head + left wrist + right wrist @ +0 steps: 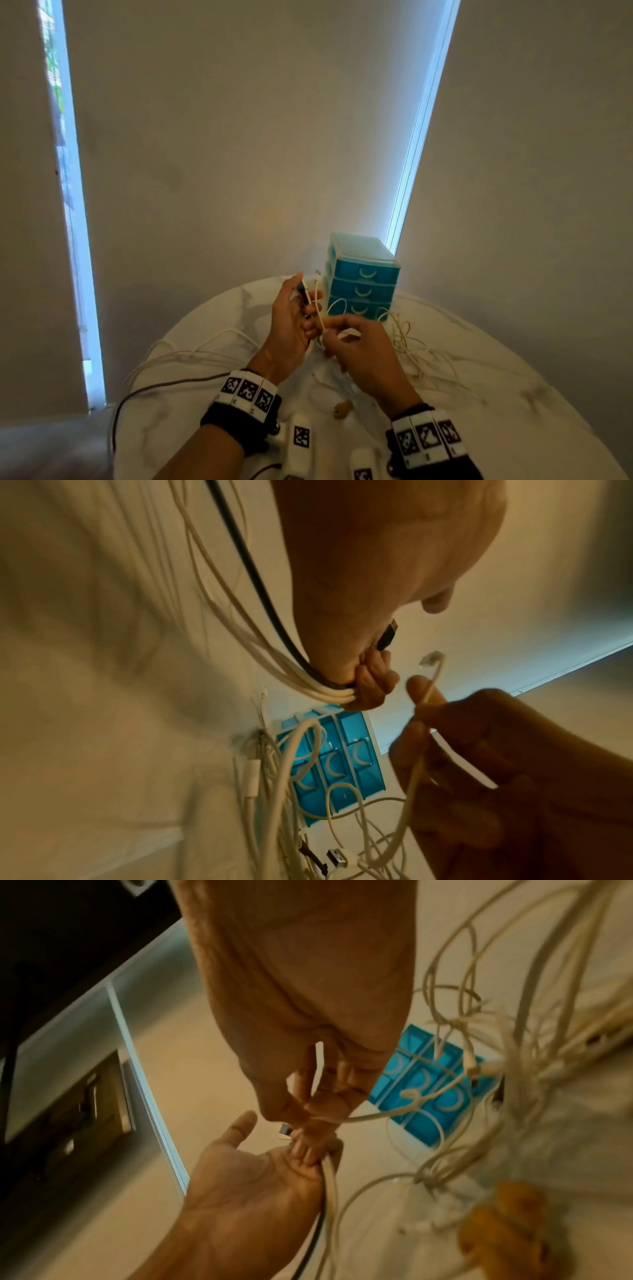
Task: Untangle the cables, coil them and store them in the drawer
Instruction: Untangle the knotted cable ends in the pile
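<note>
White cloth covers the round table (205, 342), which stands against drawn pale blinds with slits of daylight at either side. At its left, loose white cables (191, 353) and one dark cable (164, 383) trail off the edge. The left hand (291, 322), raised palm-up, has its lower fingers curled round a bundle of white leads and the dark one, whose black plug (388, 635) sticks up by the thumb. Just right of it, the right hand (363, 353) pinches a cream cable (433, 680) between thumb and fingers, its clear plug end pointing up. Behind the hands stands a teal drawer unit (363, 274), all three drawers closed. More cream cable lies tangled (407, 339) to its right.
</note>
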